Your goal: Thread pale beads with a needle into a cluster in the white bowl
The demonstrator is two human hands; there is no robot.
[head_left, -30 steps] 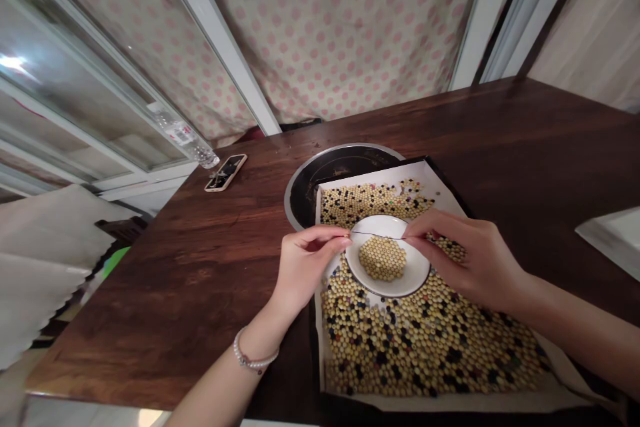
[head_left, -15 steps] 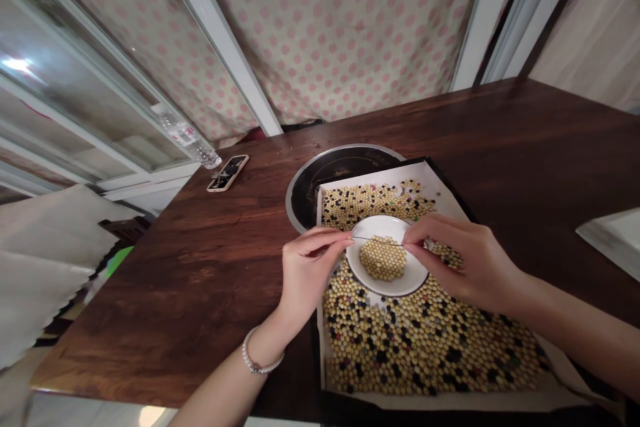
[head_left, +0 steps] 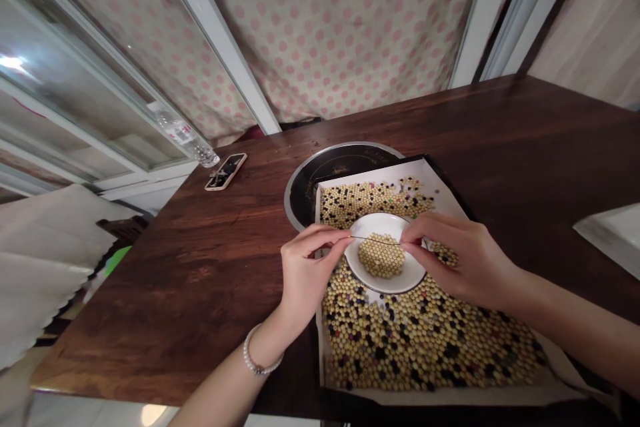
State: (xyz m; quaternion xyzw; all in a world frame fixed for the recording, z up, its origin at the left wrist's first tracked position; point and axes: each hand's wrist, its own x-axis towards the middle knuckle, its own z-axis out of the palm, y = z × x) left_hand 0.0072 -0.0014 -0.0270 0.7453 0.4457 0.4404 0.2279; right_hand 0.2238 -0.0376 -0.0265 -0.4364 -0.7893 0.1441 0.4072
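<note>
Because a string (head_left: 376, 241) was pinched above the bowl (head_left: 381, 221) by fingers of the left hand (head_left: 306, 263) and right hand (head_left: 465, 253), an end could be dropped if either grip was loosened.

The dark wooden table (head_left: 200, 273) bears a phone (head_left: 226, 173), a round black pan (head_left: 327, 170) and a tray of beads (head_left: 426, 171).

two bare hands (head_left: 307, 273) (head_left: 463, 257), exactly one skinny dark strand (head_left: 376, 241), one white bowl (head_left: 414, 272), just one lined tray (head_left: 431, 178), one round dark plate (head_left: 340, 163), one phone (head_left: 233, 168), a single plastic bottle (head_left: 189, 138), one wooden table (head_left: 200, 267), beads (head_left: 381, 259) way too many to count lol
</note>
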